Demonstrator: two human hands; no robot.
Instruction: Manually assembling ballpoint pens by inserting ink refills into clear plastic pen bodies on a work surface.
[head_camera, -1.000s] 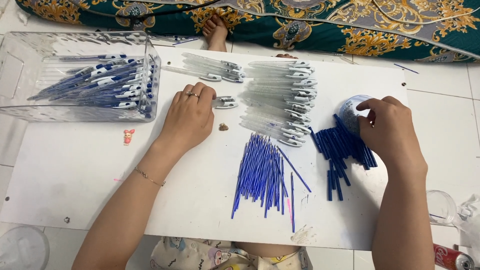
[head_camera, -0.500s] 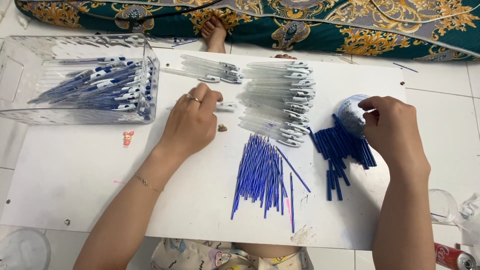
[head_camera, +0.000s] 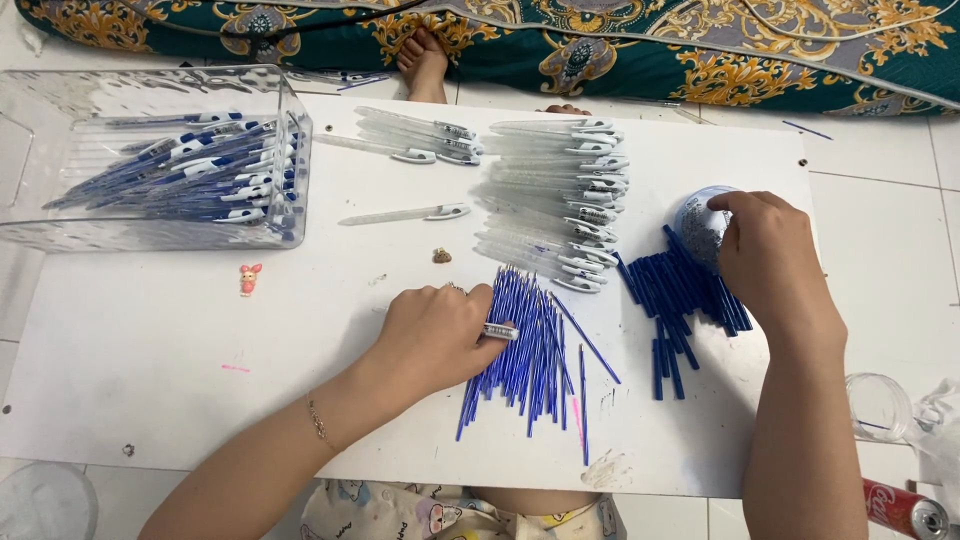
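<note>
On the white board (head_camera: 180, 340), left hand (head_camera: 435, 335) pinches a clear barrel at the blue refills (head_camera: 530, 350); right hand (head_camera: 770, 255) grips a small cup (head_camera: 697, 222)

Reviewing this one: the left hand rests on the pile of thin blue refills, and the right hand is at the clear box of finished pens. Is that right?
Not quite. The left hand does rest on the pile of thin blue refills, but the right hand is at the small round container beside the dark blue pen parts. The clear box of finished pens sits untouched at the far left. The head view shows this.
</note>
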